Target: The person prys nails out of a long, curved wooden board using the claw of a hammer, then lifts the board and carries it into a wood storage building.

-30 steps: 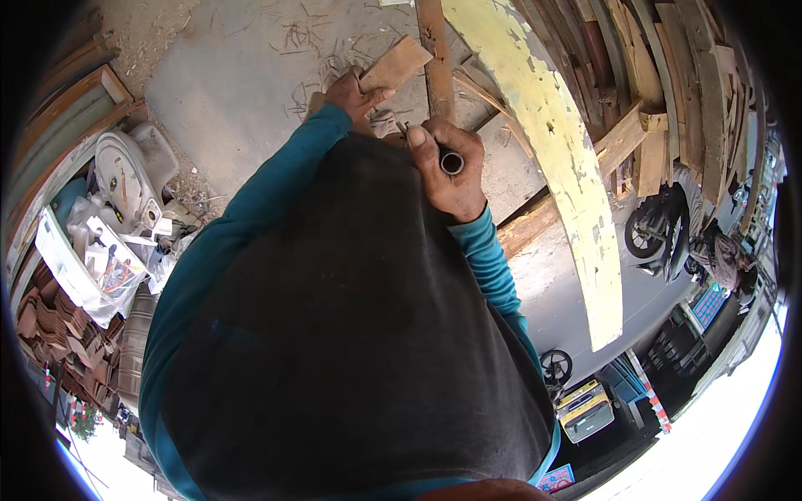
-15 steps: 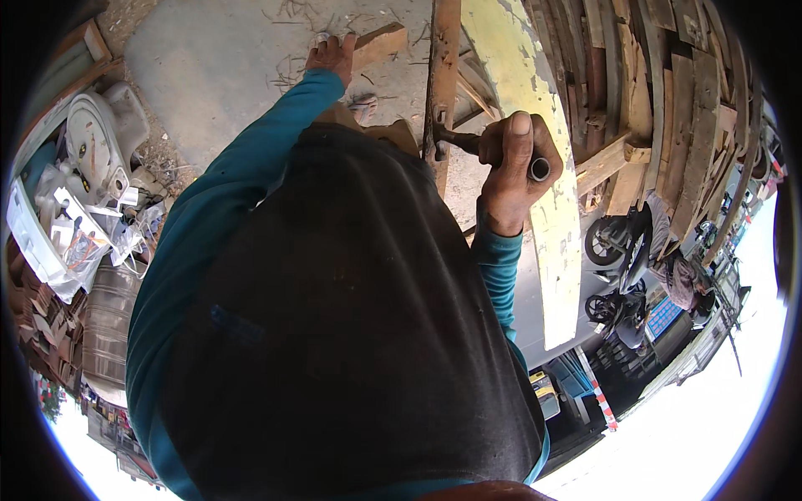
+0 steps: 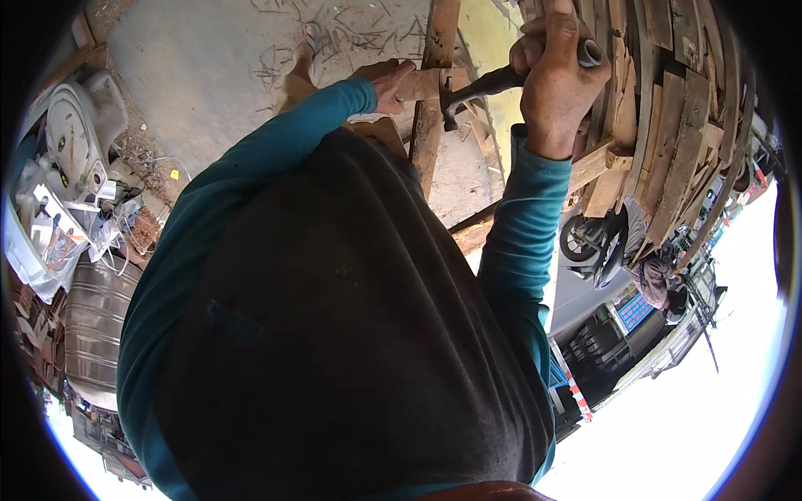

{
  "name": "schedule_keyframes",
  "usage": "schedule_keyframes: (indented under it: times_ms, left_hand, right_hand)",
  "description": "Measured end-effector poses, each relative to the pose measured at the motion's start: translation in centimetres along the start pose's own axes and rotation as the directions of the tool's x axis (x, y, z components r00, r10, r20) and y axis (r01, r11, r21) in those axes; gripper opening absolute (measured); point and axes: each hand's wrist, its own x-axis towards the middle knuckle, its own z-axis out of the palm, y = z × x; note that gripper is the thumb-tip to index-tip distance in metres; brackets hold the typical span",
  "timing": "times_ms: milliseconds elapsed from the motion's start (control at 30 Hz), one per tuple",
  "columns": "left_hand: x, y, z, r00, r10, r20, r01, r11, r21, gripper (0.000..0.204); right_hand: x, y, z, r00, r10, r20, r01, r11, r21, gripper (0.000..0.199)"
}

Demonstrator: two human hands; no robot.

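My right hand is wrapped round the handle of a hammer, held out to the right of my body. The hammer's dark head hangs by the right end of a short wood block; whether they touch I cannot tell. My left hand grips the block's left end. The block lies across a long, worn wooden beam running away from me.
Stacked old planks stand along the right, with a yellow painted board before them. Nails or thin scraps litter the concrete floor. At the left are a white basin and a ribbed drum. A motorcycle is parked at right.
The block in my left hand has come right and nearer, onto the beam. My right hand has lifted the hammer away from the beam's side and moved farther out and right.
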Motion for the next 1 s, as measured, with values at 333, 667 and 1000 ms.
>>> schedule_keyframes:
  times_ms: [333,667,1000]
  left_hand:
    - [-0.7,6.7,-2.7,0.992,-0.061,-0.109,0.091,0.95,0.3,0.058]
    - [-0.6,5.8,-1.7,0.986,-0.112,-0.12,0.148,0.922,0.359,0.043]
    - [0.6,5.7,-4.2,0.993,-0.094,0.078,0.056,0.918,0.393,0.052]
  right_hand:
    - [5.3,1.4,5.8,0.95,-0.279,0.138,0.309,0.788,-0.533,0.038]
    - [9.2,2.0,8.6,0.952,0.255,0.17,-0.178,0.912,-0.37,0.042]
    - [14.2,5.7,13.0,0.921,0.265,0.286,-0.126,0.897,-0.424,0.038]
